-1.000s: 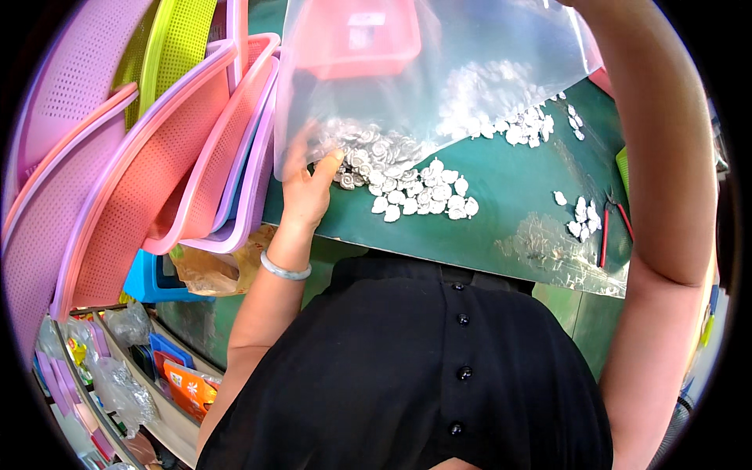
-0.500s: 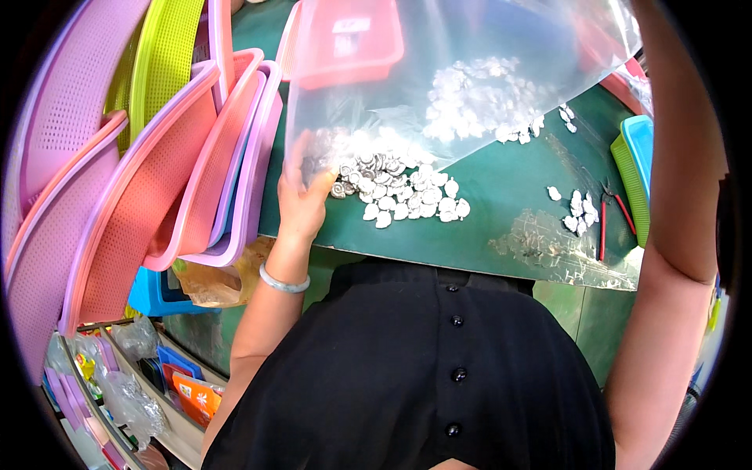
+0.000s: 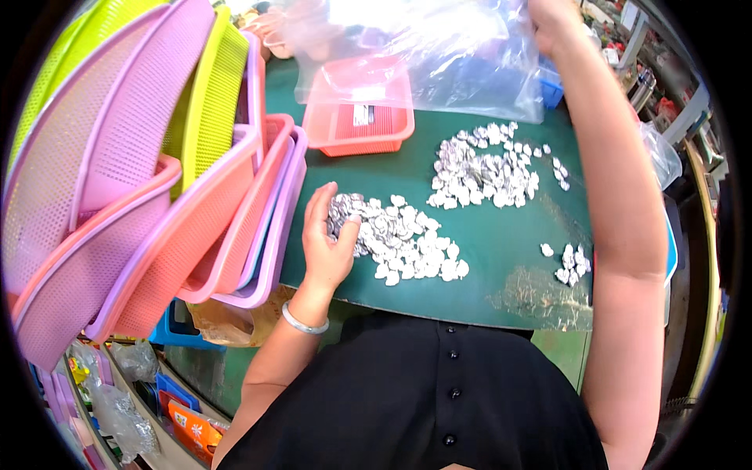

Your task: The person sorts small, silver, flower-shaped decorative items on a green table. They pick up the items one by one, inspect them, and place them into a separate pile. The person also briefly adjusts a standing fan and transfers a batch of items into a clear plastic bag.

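My left hand (image 3: 327, 247) rests at the left edge of a pile of small silvery-white pieces (image 3: 403, 243), its fingers and thumb apart and cupped against the pieces. The pieces are flat with rounded outlines; their exact kind is too small to make out. My right hand (image 3: 554, 30) is raised at the far right, its fingers closed on the edge of a large clear plastic bag (image 3: 470, 74). Spread toward the back, the bag partly covers a pink plastic basket (image 3: 325, 129).
A second pile (image 3: 482, 172) of similar pieces lies further back on the green table (image 3: 470, 298), with a small cluster (image 3: 573, 266) at right. Stacked colourful perforated baskets (image 3: 211, 188) crowd the left side. Part of a blue container (image 3: 551, 92) shows behind the bag.
The bag has moved from over the piles toward the back, uncovering them. My right hand has come into view. My left hand, covered in part by the bag before, now shows fully beside the pile.
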`<state>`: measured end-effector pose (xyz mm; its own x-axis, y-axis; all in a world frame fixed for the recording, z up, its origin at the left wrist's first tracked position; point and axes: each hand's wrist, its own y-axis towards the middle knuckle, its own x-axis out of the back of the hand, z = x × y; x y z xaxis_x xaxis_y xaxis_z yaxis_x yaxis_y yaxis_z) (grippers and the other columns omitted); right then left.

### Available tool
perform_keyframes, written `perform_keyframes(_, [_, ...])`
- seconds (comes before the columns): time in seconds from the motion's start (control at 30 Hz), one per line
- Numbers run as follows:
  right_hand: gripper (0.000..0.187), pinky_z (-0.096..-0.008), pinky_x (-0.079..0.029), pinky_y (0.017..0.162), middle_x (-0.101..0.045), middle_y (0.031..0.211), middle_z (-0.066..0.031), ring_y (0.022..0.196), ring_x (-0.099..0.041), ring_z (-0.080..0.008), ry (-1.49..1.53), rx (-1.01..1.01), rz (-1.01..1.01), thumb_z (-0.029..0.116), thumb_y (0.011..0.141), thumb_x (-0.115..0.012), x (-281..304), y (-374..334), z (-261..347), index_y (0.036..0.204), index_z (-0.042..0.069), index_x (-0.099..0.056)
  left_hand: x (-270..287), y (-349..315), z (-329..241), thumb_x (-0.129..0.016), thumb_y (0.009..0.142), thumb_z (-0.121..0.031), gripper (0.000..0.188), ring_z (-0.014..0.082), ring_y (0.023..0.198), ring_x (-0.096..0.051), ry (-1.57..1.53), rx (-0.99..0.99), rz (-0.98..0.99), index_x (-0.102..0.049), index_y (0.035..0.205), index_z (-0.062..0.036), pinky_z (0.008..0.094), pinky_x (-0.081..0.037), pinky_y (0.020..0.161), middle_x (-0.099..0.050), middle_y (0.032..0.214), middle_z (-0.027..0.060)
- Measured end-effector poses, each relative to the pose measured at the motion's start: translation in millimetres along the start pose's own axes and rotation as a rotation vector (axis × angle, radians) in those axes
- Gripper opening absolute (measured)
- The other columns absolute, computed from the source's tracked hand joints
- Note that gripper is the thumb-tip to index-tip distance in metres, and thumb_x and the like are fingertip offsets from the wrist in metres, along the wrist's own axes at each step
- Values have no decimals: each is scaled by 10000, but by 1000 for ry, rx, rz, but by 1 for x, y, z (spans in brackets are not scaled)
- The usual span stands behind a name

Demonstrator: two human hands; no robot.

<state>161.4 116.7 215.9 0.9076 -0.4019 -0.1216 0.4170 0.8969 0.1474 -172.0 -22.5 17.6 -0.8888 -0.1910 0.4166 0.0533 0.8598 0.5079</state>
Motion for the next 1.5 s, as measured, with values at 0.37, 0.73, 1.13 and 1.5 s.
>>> perform_keyframes(0.37, [398,-432,-454,802,-602,992,-67,931,-561,-223,840,-118,202,406,947,-358,-30,-5,-89,1085,73,-525,-31,116,-51,-554,886,-178,563,120,589,-545,-1087,366,178,-227,1332,-68,205,-389,433,-462,1144,49])
perform_keyframes(0.73, [335,-272,-444,561,-597,836,-41,668,-534,-118,-371,-5,399,267,856,-564,34,-58,-133,1078,17,-559,-58,189,4,-567,810,-167,196,280,834,-623,-95,-378,-275,-630,929,-25,356,-469,707,-646,873,169])
perform_keyframes(1.13, [275,-405,-346,972,-507,1207,-86,1181,-417,-279,-1089,815,675,124,807,-573,48,-166,-177,1081,95,-568,-59,148,25,-497,718,-36,583,291,1233,-389,646,-96,123,-436,1289,-135,611,-191,981,-493,1271,95])
perform_keyframes(1.5, [205,-403,-340,996,-578,1123,-36,1160,-463,-239,-1197,889,688,182,821,-570,53,-153,-194,1001,97,-621,-13,23,1,-561,814,-233,398,401,1190,-365,430,-249,359,-536,1179,-74,527,-256,981,-414,1286,175])
